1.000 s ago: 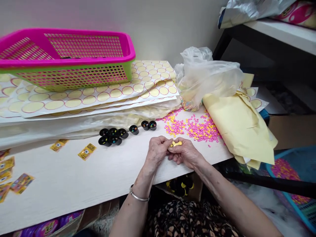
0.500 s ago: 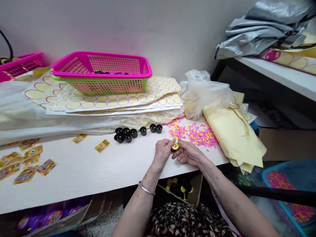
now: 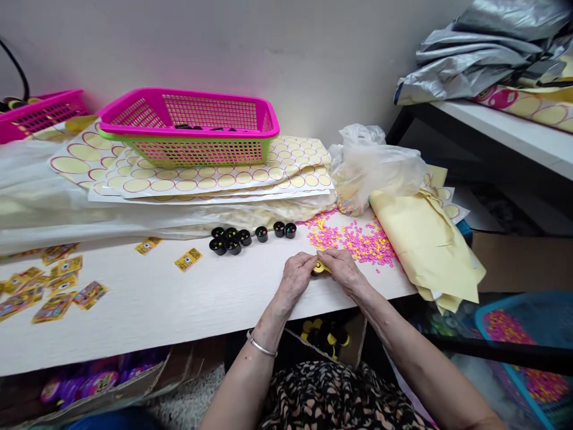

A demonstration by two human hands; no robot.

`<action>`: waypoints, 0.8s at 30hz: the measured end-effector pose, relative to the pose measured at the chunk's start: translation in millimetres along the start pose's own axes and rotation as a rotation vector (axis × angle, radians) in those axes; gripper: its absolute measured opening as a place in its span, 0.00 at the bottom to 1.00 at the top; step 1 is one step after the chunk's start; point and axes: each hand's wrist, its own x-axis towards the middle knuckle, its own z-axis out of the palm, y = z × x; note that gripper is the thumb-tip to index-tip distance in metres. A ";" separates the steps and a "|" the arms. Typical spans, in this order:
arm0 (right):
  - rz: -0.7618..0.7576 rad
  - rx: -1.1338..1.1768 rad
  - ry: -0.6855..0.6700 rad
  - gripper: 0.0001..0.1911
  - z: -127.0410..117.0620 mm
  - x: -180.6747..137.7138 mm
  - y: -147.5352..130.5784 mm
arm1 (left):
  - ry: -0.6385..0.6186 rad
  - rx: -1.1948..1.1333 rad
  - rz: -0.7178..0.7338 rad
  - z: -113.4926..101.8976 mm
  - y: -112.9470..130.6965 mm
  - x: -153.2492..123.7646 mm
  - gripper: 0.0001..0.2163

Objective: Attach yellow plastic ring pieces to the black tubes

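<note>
Close to the table's front edge, a small round black container with a yellow top (image 3: 318, 268) is between both hands. My left hand (image 3: 296, 276) is closed on its left side, with a silver bangle on that wrist. My right hand (image 3: 344, 270) grips the right side, thumb and fingers pressed at the yellow top; its lower fingers are hidden. Left of the hands stand several open black cups (image 3: 233, 246) with small coloured bits inside. Behind my right hand lies a scatter of pink and yellow beads (image 3: 367, 243).
A pink and green basket (image 3: 201, 152) stands on sticker sheets (image 3: 179, 186) at the back. A plastic bag (image 3: 376, 167) and folded yellow paper (image 3: 425, 245) lie right. Printed gold packets (image 3: 54, 307) lie left. A box of yellow-topped pieces (image 3: 358, 346) is below the edge.
My right hand's fingers have closed in from a looser, more open pose, with the thumb now pressed at the yellow top. The view has shifted slightly; the cups stay in place.
</note>
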 end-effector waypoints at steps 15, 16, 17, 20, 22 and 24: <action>0.258 0.169 -0.032 0.19 11.1 -6.5 -0.7 | 0.279 0.231 -0.009 19.9 4.2 -9.6 0.15; 0.259 0.165 -0.030 0.19 10.4 -5.7 -1.9 | 0.277 0.218 -0.007 20.5 4.1 -9.0 0.15; 0.254 0.157 -0.032 0.19 9.5 -4.7 -3.0 | 0.273 0.199 -0.007 20.9 3.8 -8.5 0.14; 0.228 0.152 -0.067 0.18 7.1 -2.5 -3.4 | 0.253 0.148 -0.017 20.5 1.2 -8.9 0.14; 0.226 0.174 -0.086 0.18 6.9 -2.5 -0.8 | 0.236 0.109 -0.022 18.1 -1.5 -11.4 0.14; 0.227 0.193 -0.081 0.18 8.1 -3.3 2.6 | 0.190 0.057 -0.001 13.7 -3.5 -14.9 0.15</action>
